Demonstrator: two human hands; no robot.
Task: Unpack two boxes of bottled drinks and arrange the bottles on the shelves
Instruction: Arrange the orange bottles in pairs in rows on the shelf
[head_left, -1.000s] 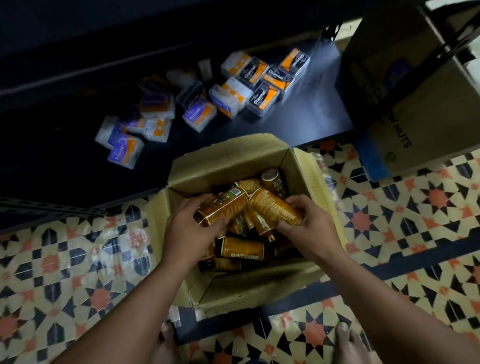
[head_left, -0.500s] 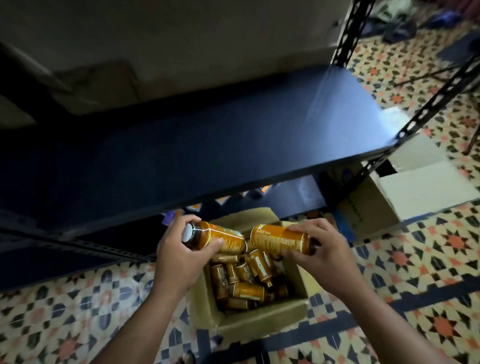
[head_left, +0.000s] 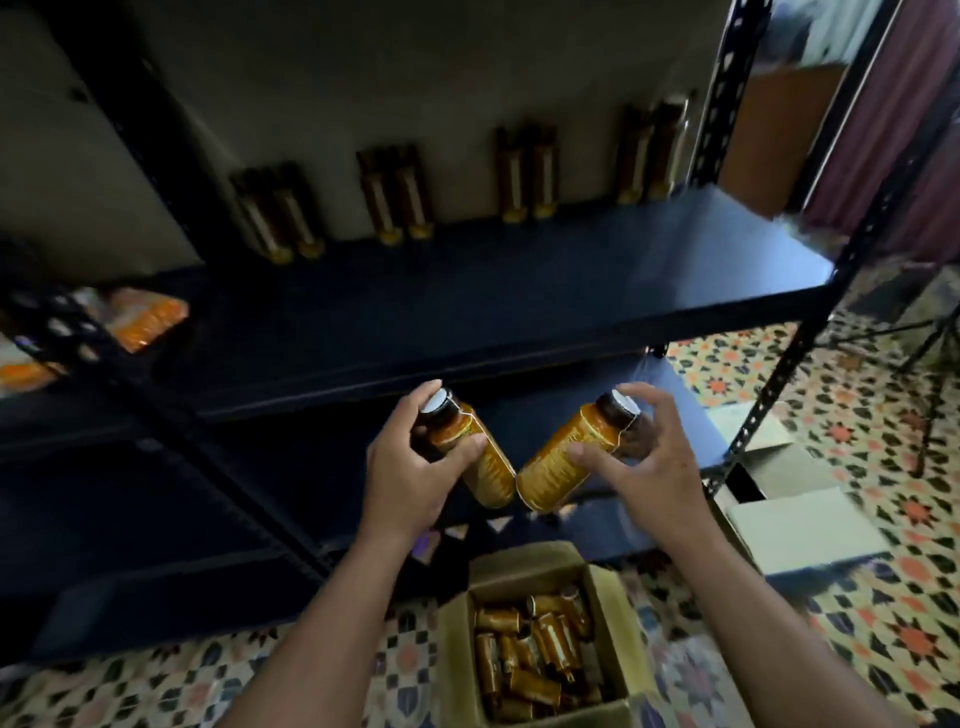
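Observation:
My left hand (head_left: 408, 470) grips an orange-labelled bottle (head_left: 480, 457) with a white cap, tilted so its base points right. In my right hand (head_left: 649, 462) is a second orange bottle (head_left: 563, 462), tilted the other way; the two bases almost meet. Both are held in front of the dark shelf board (head_left: 519, 301), just below its front edge. Several bottles (head_left: 397, 200) stand in pairs along the back of that shelf. On the floor below my arms sits an open cardboard box (head_left: 618, 613) with several more bottles (head_left: 530, 654) lying inside.
The black perforated upright (head_left: 779, 379) of the rack stands at the right. Beyond it on the patterned tile floor is another cardboard box (head_left: 800, 525). Orange packets (head_left: 140, 317) lie at the left end of the shelf. A lower shelf board (head_left: 571, 415) runs behind my hands.
Both hands have lifted their bottles out of the box and up to shelf height. My view has swung up from the box to the shelf with standing bottles.

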